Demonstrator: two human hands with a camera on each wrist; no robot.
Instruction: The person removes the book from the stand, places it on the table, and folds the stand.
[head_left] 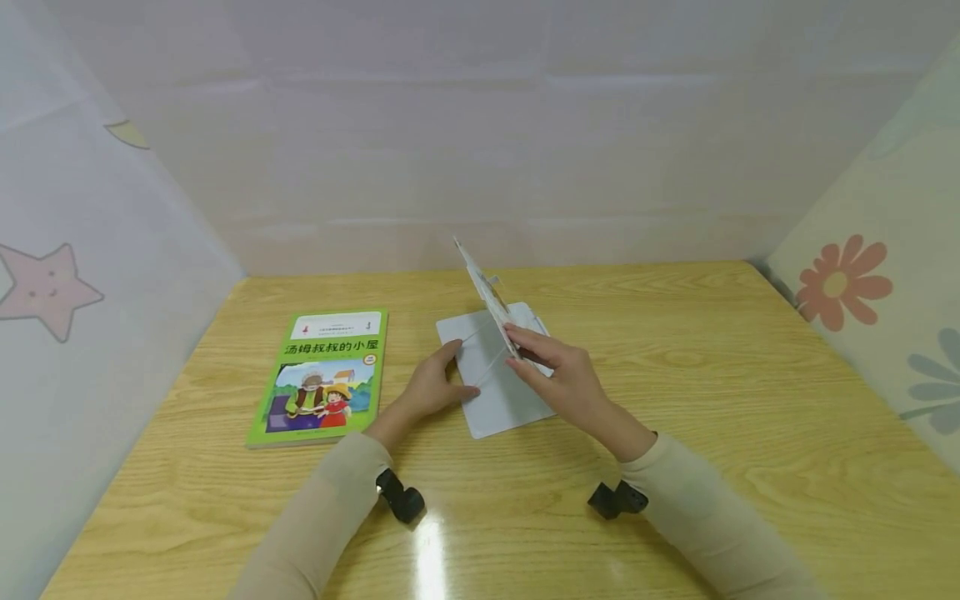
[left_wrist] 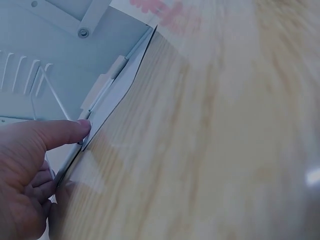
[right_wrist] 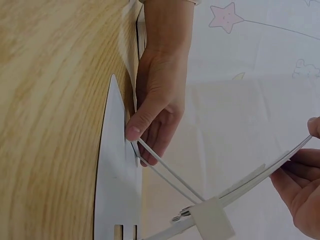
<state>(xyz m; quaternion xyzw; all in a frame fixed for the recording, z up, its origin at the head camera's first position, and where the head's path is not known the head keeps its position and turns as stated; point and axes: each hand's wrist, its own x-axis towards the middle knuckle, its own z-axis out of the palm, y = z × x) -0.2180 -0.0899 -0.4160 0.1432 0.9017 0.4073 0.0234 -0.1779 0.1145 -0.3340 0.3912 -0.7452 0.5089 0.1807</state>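
- White folding stand (head_left: pixel 504 392) sat on the surface (head_left: pixel 675 350), right of the green book (head_left: pixel 322 379).
- Left hand (head_left: pixel 433 379) held its wire support (right_wrist: pixel 170 169), fingers curled; right hand (head_left: pixel 566 379) pinched its raised panel (head_left: pixel 495 308).
- Adjusting the tilt seemed underway; next likely called for seating the wire evenly.
- No container showed.

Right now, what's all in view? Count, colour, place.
Table: one, tan, foreground
Book: one, green, table's left side
Base plate: one, pale grey, flat, centre
Panel: one, whitish, tilted over base plate
Wire strands: two, white, between base plate and panel
Wall sheets: three, pale, back, sides
Star print: one, pink, left sheet
Crescent print: one, yellow, left sheet
Flower prints: two, red, grey, right sheet
Wrist cameras: two, black, one per wrist
Sleeves: two, cream, arms
Left hand: one, bare, on wire strands
Right hand: one, bare, gripping panel
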